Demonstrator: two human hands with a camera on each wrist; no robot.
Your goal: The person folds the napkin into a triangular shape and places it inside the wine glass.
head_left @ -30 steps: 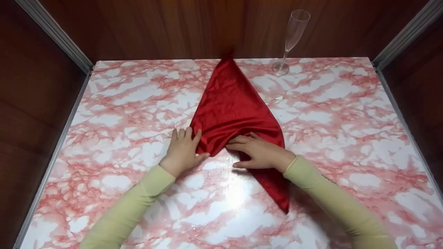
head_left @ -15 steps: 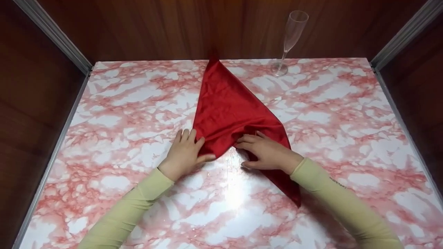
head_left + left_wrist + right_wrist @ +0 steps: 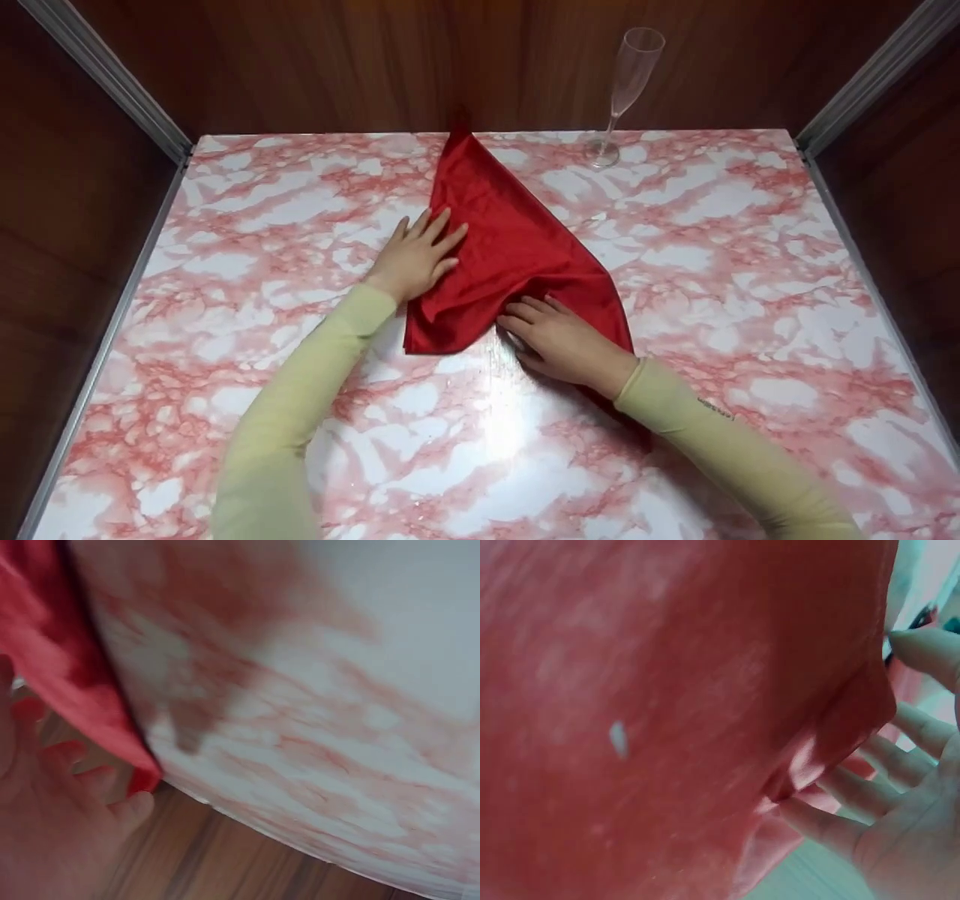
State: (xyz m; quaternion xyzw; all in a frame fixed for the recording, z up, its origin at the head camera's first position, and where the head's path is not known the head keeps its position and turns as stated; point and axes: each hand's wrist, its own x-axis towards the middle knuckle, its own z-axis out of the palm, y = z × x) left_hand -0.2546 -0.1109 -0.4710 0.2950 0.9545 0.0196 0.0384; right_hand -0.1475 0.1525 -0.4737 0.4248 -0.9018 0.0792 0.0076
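Observation:
A shiny red cloth (image 3: 510,225) lies folded to a rough triangle on the marbled table, its far tip against the back wall. My left hand (image 3: 416,259) rests with spread, straight fingers over the cloth's left edge. At the near fold, my right hand (image 3: 562,341) touches the cloth, and its forearm covers part of the tail that runs toward me. The right wrist view has the right hand's (image 3: 907,817) extended fingers along a turned-up edge of the cloth (image 3: 667,690). In the left wrist view, the cloth (image 3: 67,652) is beside the left hand (image 3: 60,832).
A clear champagne flute (image 3: 634,75) stands at the back right of the table, near the wall. Dark wooden panels (image 3: 322,67) with metal corner strips enclose the back and sides. The red-and-white marbled tabletop (image 3: 750,300) spreads around the cloth.
My left hand has moved away from me, from the near left corner up the cloth's left edge, and that corner now shows. The cloth's far tip has shifted left. The right hand stays near the fold.

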